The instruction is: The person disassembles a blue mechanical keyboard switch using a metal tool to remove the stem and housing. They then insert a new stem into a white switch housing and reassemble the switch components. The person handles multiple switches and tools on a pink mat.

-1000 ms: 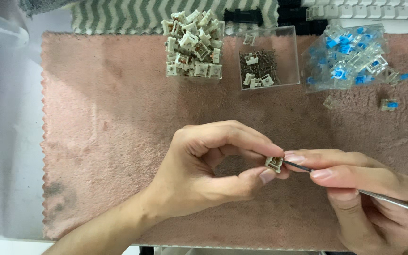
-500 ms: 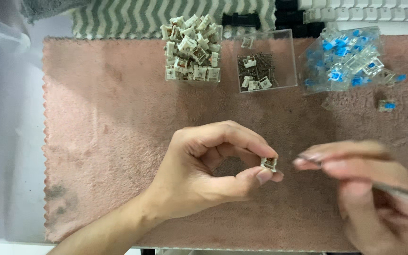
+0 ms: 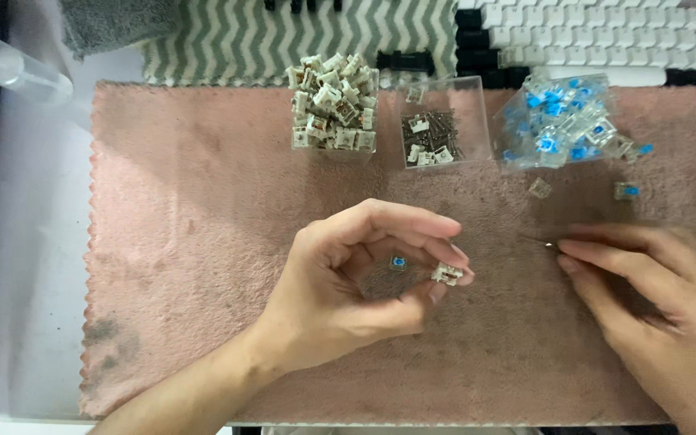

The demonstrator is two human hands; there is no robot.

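The left hand [image 3: 348, 298] pinches a small pale switch housing [image 3: 446, 274] at its fingertips, thumb below and forefinger above, so the left grip is clenched on that part. Just inside the curl of the same fingers a small blue piece [image 3: 398, 263] shows against the cloth; whether it rests on the mat or is held cannot be told. To the right of this grip, well apart from it, the right hand [image 3: 654, 298] pinches a thin metal tool [image 3: 548, 242] between thumb and forefinger, its tip pointing back toward the housing. Between the two grips lies a bare strip of the pink mat [image 3: 203, 242].

Beyond the left grip, up the mat, stand three clear boxes in a row: one heaped with cream switch parts [image 3: 332, 103], one holding small dark springs [image 3: 438, 133] with a few white pieces, and one of blue-stemmed switches [image 3: 561, 121], spilling over its edge. Two loose switches [image 3: 626, 191] lie on the mat above the right grip, near that last box. To the left of the left grip the mat runs wide and open to its scalloped edge, with a dark smudge near the wrist side.

The mat covers a pale worktop [image 3: 26, 242]. At its far side lie a zigzag-striped cloth [image 3: 300, 40], a row of white keycaps [image 3: 606, 32], and at the far left corner a clear tube [image 3: 10, 68].
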